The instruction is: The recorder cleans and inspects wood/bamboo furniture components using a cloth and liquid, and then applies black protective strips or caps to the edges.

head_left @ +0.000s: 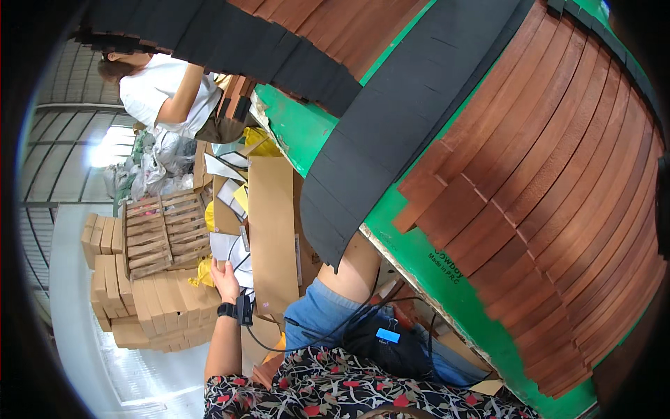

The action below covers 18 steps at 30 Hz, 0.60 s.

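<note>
Nearest, a black cable (pixel 262 347) trails from the device on the left wrist across the lap; it is best kept slack and clear of the bench edge, where it might snag. The left hand (pixel 225 283) is out to the left, fingers bent, up against or just in front of white sheets (pixel 225 246) by an open carton (pixel 272 230); whether it grips one I cannot tell. The right hand is out of view, so the hands look apart. Taking a sheet by its edge, lifted straight, should avoid creasing it. To the right, overlapping brown strips (pixel 530 181) lie on the green bench (pixel 296 129), with black strips (pixel 377 129) beside them whose near end overhangs the edge: turning back, the arm should clear that end to keep the rows even. Farther off, at the far left, a co-worker (pixel 167 98) stands beyond the bench corner.
</note>
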### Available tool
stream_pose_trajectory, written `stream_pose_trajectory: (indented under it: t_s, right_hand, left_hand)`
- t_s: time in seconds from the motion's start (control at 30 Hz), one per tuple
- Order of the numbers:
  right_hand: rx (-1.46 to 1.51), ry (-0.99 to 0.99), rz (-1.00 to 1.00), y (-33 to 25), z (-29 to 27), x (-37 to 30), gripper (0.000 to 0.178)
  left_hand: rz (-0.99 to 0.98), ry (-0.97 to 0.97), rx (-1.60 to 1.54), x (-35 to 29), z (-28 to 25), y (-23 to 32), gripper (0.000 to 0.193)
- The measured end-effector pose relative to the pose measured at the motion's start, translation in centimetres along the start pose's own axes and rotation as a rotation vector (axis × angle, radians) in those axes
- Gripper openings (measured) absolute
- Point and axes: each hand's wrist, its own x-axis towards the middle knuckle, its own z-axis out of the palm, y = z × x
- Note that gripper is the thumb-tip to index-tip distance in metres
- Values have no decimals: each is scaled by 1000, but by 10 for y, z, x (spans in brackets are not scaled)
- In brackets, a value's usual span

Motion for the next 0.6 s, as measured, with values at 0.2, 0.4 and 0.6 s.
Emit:
stream_pose_trajectory:
  t_s: [0.2,0.4,0.6]
  right_hand:
    - [52,68,-4,30,-6,-41,31]
    - [220,304,-36,84,-36,-135,32]
    - [432,611,-83,86,-133,-260,33]
  left_hand:
    - [310,240,-129,-17,13,69,69]
    - [927,48,-151,-72,11,165,75]
    - [1697,-376,-476,-123,5,242,31]
